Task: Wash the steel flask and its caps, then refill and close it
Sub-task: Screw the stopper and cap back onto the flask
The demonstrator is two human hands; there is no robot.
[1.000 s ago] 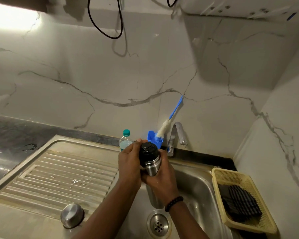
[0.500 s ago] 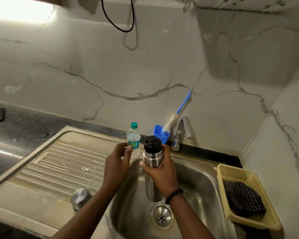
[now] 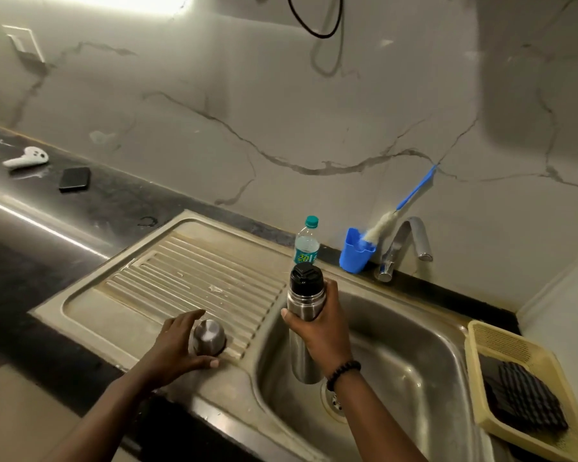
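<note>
Left hand (image 3: 177, 345) curls round the domed steel outer cap (image 3: 209, 337) on the ribbed draining surface (image 3: 187, 278), right hand (image 3: 324, 325) grips the black-stoppered cylindrical steel flask (image 3: 306, 305) upright over the sink (image 3: 414, 355); cap should seat squarely before twisting.

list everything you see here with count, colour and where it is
steel flask: 1, silver, black inner cap on, held over the sink
steel cup cap: 1, silver, upside down on the drainboard
sink: 1, steel, centre
tap: 1, chrome, behind the sink
water bottle: 1, clear, green cap, at the wall
blue cup: 1, beside the tap
bottle brush: 1, blue and white, in the blue cup
basket: 1, yellow, right, holding dark scrub pads
phone: 1, black, left counter
controller: 1, white, left counter
left hand: on the steel cup cap
right hand: grip on the steel flask
</note>
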